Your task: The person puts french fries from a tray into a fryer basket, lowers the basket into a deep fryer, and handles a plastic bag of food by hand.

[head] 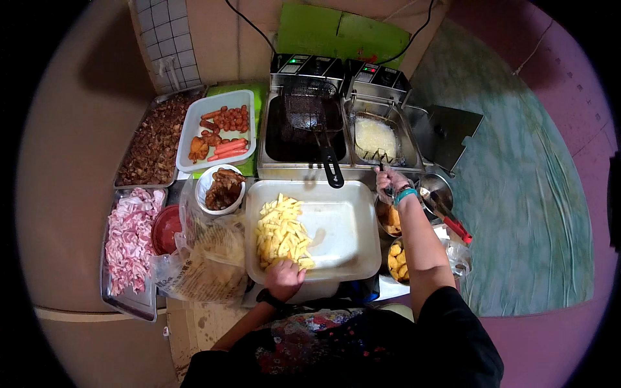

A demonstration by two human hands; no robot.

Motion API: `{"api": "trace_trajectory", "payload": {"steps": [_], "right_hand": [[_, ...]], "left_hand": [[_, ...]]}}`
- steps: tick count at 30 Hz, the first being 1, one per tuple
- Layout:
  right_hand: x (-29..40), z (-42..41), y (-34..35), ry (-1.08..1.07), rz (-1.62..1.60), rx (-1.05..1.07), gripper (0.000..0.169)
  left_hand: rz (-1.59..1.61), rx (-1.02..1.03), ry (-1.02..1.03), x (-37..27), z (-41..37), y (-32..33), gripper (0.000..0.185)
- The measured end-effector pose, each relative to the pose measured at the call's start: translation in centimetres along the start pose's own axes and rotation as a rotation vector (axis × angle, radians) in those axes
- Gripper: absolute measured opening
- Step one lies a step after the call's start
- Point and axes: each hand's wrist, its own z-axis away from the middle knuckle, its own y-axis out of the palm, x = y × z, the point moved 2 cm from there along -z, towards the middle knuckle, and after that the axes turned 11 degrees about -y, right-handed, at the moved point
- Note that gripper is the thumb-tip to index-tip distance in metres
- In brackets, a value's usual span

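Note:
My right hand (pixel 391 184), in a clear plastic glove, grips the handle of a wire fryer basket (pixel 381 156). That basket sits in the right fryer well, where pale food (pixel 374 137) is covered in foaming oil. My left hand (pixel 285 277) is at the near rim of a translucent plastic tub (pixel 347 271), its fingers curled beside the fries. Whether those fingers hold anything cannot be seen. Cut potato fries (pixel 282 233) are heaped along the tub's left side. Over the left fryer well (pixel 274 140), a second wire basket (pixel 305 109) rests with its black handle toward me.
Left are a tray of browned meat (pixel 153 138), a sausage bin (pixel 182 155), a meat bowl (pixel 201 201), raw sliced meat (pixel 133 242) and a plastic bag (pixel 208 266). Right are red-handled tongs (pixel 456 228), nuggets (pixel 398 262) and a metal lid (pixel 449 136). Cords hang behind.

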Motion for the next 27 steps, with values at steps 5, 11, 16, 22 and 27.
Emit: {"api": "trace_trajectory", "payload": {"steps": [5,11,16,22,27], "right_hand": [[1.6,2.1,0.9,-0.012,0.181,0.1,0.024],[3.5,7.8,4.2,-0.253,0.435,0.13,0.025],[0.6,6.2,0.2,-0.301,0.434,0.143,0.027],[3.1,5.7,0.8,-0.086,0.414,0.155,0.025],[1.4,7.3,0.8,-0.268,0.435,0.214,0.027]], "left_hand": [[-0.103,0.133,-0.174,-0.3,0.3,0.0,0.022],[-0.187,0.243,-0.221,0.0,0.4,0.9,0.029],[-0.174,0.113,-0.199,0.1,1.1,1.7,0.026],[-0.199,0.111,-0.188,-0.7,0.3,0.5,0.025],[-0.208,0.13,-0.221,-0.4,0.9,0.9,0.024]]}}
